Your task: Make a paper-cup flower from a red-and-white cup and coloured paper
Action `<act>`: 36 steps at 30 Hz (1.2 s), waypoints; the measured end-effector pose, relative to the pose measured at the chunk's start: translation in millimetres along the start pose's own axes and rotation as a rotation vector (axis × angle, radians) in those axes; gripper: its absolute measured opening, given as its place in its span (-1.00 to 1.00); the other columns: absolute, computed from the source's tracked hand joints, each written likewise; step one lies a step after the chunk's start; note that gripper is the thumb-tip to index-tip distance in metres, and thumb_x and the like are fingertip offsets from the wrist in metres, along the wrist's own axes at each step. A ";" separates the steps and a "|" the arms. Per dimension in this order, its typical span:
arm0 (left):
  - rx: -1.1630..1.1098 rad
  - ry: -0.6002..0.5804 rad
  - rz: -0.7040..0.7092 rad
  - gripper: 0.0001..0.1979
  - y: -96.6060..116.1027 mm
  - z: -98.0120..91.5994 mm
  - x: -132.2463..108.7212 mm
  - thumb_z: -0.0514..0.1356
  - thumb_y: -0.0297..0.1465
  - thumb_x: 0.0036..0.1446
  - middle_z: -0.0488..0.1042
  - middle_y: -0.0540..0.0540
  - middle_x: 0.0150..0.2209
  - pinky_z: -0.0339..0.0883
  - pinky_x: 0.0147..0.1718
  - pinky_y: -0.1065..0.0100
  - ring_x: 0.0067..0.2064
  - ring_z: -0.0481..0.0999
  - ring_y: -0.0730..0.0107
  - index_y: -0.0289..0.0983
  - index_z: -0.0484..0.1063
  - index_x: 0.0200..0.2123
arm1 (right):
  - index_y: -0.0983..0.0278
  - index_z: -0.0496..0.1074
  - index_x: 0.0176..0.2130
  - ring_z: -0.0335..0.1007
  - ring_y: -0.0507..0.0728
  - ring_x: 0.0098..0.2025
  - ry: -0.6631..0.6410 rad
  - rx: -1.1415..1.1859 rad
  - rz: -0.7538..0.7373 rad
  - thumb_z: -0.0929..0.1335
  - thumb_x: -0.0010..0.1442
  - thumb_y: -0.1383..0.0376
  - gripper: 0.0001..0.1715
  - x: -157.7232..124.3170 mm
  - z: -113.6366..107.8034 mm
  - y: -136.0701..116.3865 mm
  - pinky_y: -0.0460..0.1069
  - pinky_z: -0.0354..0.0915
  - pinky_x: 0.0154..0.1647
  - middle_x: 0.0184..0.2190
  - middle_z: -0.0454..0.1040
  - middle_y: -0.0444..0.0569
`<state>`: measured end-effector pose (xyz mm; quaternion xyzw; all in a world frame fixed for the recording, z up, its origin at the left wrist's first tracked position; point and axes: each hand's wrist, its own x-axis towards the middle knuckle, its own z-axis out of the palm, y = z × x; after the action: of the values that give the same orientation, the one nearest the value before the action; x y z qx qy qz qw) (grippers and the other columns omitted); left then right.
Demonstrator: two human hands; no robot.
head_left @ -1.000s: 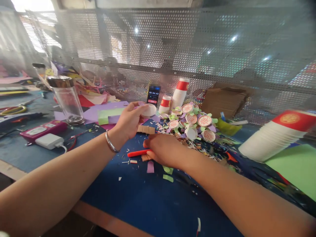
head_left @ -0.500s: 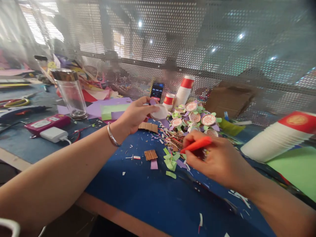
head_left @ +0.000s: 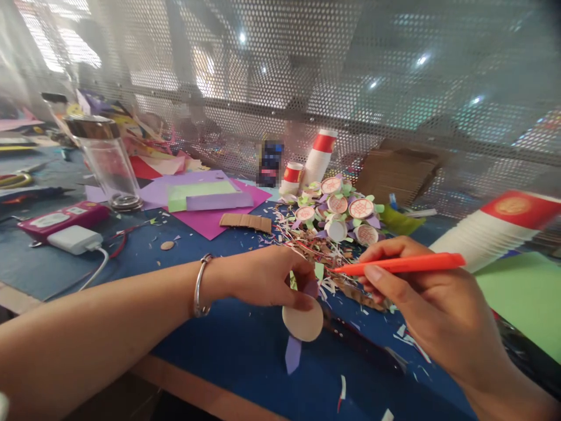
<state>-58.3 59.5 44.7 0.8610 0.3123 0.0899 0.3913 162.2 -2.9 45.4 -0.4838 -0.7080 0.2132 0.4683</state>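
Observation:
A pale round disc (head_left: 302,318) with a purple paper strip (head_left: 293,354) below it is pinched in my left hand (head_left: 280,278), low over the blue table. Green and purple paper also shows by the fingertips. My right hand (head_left: 421,298) grips a red-orange marker (head_left: 407,263), its tip pointing left toward the left hand. Behind the hands is a pile of round discs with red drawings (head_left: 360,207) and green and purple paper tabs. Paper and cardboard scraps (head_left: 307,245) lie in front of the pile.
Paper cup stacks (head_left: 319,158) stand behind the pile, with another stack (head_left: 499,225) tilted at right. A glass bottle (head_left: 107,164), a magenta box (head_left: 65,221) and a white charger (head_left: 75,238) are left. Dark scissors (head_left: 363,345) lie near the front. Perforated metal (head_left: 280,70) spans the back.
My left hand has come down and nearer with the disc. My right hand has shifted right, still holding the marker. A plain white disc now shows in the pile, and the view has moved slightly.

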 end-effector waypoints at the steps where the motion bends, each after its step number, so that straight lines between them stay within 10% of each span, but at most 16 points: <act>1: 0.062 0.016 -0.003 -0.81 -0.3 -1.9 -1.2 0.31 -0.30 0.11 0.52 -0.01 -0.33 0.22 -0.39 0.42 -0.40 0.42 0.49 -0.27 0.53 -0.22 | 0.21 0.46 -0.27 0.32 0.01 -0.53 -0.022 -0.011 -0.013 0.36 0.30 0.19 -0.85 -0.3 -0.6 1.5 -0.12 0.26 -0.57 -0.50 0.42 -0.13; 6: 0.163 0.064 0.007 -0.31 -1.5 -20.9 -12.2 0.33 -0.15 0.07 0.52 -0.07 -0.07 0.24 -0.38 0.39 -0.31 0.48 0.40 -0.13 0.26 0.25 | 0.19 0.47 -0.27 0.38 0.05 -0.46 -0.119 -0.076 -0.042 0.32 0.34 0.19 -0.81 -4.1 -0.1 1.0 -0.10 0.24 -0.58 -0.42 0.48 -0.09; 12: 0.245 0.004 0.201 -0.59 -1.1 -27.0 -13.7 0.39 -0.29 0.02 0.49 -0.06 -0.09 0.25 -0.07 0.34 -0.05 0.44 0.28 -0.22 0.49 -0.04 | 0.19 0.46 -0.33 0.33 0.00 -0.48 -0.296 -0.118 -0.063 0.31 0.35 0.21 -0.78 -9.8 10.0 -5.8 -0.11 0.26 -0.49 -0.42 0.47 -0.15; 36: 0.347 -0.064 0.192 -0.41 -12.9 -14.8 -2.9 0.41 -0.14 -0.06 0.31 -0.11 -0.09 0.18 0.01 0.22 0.00 0.27 0.14 -0.19 0.48 0.06 | 0.20 0.46 -0.32 0.48 0.08 -0.30 -0.381 -0.158 0.026 0.33 0.33 0.22 -0.81 -9.2 27.0 -0.4 -0.04 0.33 -0.24 -0.33 0.55 -0.12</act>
<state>-72.6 73.3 45.5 0.9437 0.2270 0.0443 0.2364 139.4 -7.1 28.8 -0.4790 -0.7920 0.2505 0.2838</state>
